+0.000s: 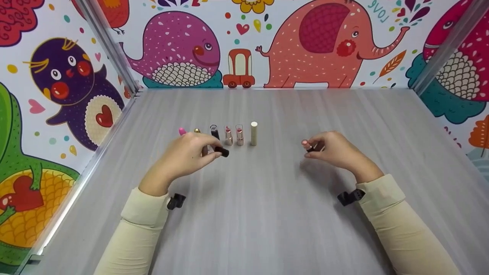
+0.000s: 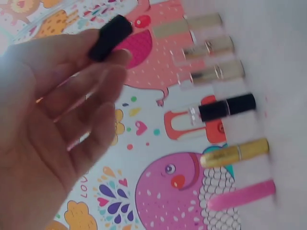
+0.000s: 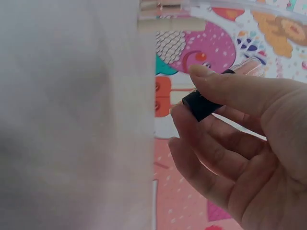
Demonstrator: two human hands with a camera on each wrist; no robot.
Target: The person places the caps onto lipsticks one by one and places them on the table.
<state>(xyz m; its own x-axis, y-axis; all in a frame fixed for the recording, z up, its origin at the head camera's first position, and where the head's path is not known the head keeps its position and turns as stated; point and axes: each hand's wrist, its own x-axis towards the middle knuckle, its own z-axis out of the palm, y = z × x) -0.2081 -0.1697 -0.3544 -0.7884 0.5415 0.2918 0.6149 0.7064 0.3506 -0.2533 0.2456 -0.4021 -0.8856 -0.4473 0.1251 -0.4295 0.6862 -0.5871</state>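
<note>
My left hand (image 1: 191, 152) pinches a short black cylinder (image 1: 222, 151), by its look a lipstick cap, between thumb and fingertips, in front of the lipstick row. In the left wrist view the black lipstick cap (image 2: 111, 38) shows plain sides. Farther right, my right hand (image 1: 336, 151) holds a lipstick above the table, tilted. In the right wrist view this lipstick (image 3: 204, 104) has a black base and a clear, pinkish top, gripped by thumb and fingers. Nearest the left hand stand a black lipstick with a clear top (image 2: 226, 108), a gold one (image 2: 235, 153) and a pink one (image 2: 242, 195).
Two rose-gold lipsticks with clear caps, one here (image 1: 240, 135), and a pale gold tube (image 1: 254, 133) continue the upright row. The grey table (image 1: 259, 221) is bounded by panels with printed animals (image 1: 317, 46) and metal corner posts (image 1: 110, 46).
</note>
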